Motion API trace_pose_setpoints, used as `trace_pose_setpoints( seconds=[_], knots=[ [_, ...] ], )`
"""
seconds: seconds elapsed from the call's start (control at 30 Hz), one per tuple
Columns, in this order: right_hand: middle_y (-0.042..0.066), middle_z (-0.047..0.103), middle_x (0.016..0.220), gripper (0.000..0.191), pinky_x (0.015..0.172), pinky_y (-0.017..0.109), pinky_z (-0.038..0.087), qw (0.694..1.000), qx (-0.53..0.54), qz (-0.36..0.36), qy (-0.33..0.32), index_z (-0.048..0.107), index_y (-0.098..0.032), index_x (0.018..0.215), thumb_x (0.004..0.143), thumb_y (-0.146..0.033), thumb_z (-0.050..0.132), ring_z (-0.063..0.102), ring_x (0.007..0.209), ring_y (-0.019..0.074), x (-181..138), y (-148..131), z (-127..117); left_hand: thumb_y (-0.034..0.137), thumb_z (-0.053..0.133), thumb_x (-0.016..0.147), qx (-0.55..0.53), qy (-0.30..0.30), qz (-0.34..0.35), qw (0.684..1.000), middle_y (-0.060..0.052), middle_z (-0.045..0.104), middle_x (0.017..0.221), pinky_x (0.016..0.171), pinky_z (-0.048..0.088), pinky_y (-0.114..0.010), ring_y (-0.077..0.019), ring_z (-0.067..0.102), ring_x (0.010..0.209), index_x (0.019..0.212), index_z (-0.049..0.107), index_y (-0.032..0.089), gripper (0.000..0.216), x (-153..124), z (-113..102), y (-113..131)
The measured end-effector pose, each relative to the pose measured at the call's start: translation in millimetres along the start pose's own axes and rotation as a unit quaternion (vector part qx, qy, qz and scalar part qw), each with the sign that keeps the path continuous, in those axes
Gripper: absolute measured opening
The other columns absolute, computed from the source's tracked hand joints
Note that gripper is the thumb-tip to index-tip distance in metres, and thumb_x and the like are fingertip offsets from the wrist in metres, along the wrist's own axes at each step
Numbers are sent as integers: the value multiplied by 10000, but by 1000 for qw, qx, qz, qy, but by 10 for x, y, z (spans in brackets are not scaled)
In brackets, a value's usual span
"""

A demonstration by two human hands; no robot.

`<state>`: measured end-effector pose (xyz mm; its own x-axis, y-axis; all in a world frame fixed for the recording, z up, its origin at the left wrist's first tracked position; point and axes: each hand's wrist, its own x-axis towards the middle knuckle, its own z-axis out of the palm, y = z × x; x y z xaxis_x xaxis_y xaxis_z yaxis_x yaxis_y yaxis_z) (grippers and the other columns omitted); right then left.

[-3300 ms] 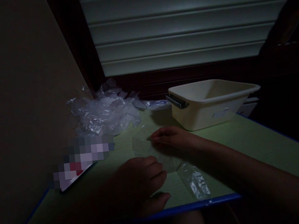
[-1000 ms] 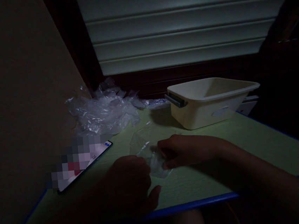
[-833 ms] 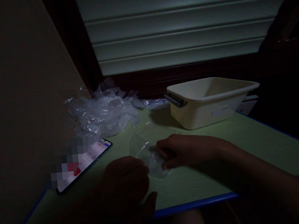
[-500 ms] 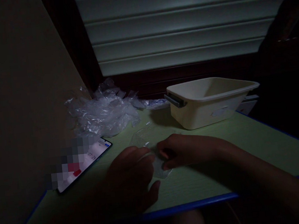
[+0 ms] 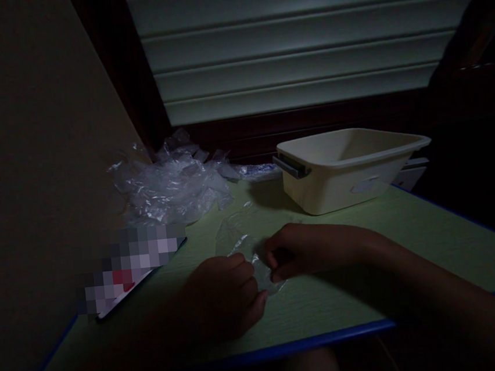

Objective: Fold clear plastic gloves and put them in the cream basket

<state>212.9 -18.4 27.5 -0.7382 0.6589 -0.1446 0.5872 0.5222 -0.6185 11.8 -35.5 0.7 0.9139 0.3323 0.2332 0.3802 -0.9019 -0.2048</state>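
A clear plastic bag [image 5: 233, 232] lies on the green table between my hands, its film creased and shiny. My left hand [image 5: 225, 295] is closed at the bag's near left edge, thumb against the curled fingers, pinching the film. From the right, my right hand [image 5: 300, 250] bends over the bag's other side with its fingers curled onto the plastic. A narrow strip of film shows between the two hands. The dim light hides the exact fingertip contact.
A heap of crumpled clear plastic bags [image 5: 173, 187] sits at the back left. In front of it lies a phone [image 5: 128, 287], partly blurred out. A cream bin [image 5: 335, 186] with a dark handle stands at the back right. Blue edging [image 5: 332, 337] borders the table [image 5: 411, 251].
My left hand has dropped slightly toward me, and its thumb has closed up against the fingers. The right hand has barely shifted. The bag's film shows new bright creases.
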Motion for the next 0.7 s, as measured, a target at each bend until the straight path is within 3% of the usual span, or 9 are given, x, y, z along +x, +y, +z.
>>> trace_pose_setpoints(
  seconds=[0.13,0.3,0.53,0.7],
  knots=[
    [-42,519,611,67,508,185,332,1000,2,16,-4,595,-129,747,732,-170,646,477,572,90,-1,7,-17,238,489,785,-16,24,-33,999,-36,572,626,481,376,-266,-166,506,584,612,586,152,216,-26,-8,-24],
    [-26,540,676,44,531,191,346,999,5,-33,3,586,-127,791,789,-132,542,469,589,88,-9,-18,10,273,514,765,-46,30,-47,997,-24,562,636,492,368,-246,-151,498,592,611,571,150,205,-46,-42,-25],
    [-22,531,702,102,541,175,341,996,-2,-60,61,564,-120,775,747,-36,515,459,606,80,23,-135,77,269,517,754,-60,39,-45,996,-33,578,697,520,377,-254,-157,499,625,672,574,151,154,-34,-72,-8],
    [-20,540,696,99,553,175,351,997,16,-68,35,572,-122,790,770,-56,502,480,613,83,59,-121,123,206,487,706,-76,44,-47,995,-30,578,660,501,367,-261,-159,501,602,678,582,148,115,-31,-93,-7]
  ],
)
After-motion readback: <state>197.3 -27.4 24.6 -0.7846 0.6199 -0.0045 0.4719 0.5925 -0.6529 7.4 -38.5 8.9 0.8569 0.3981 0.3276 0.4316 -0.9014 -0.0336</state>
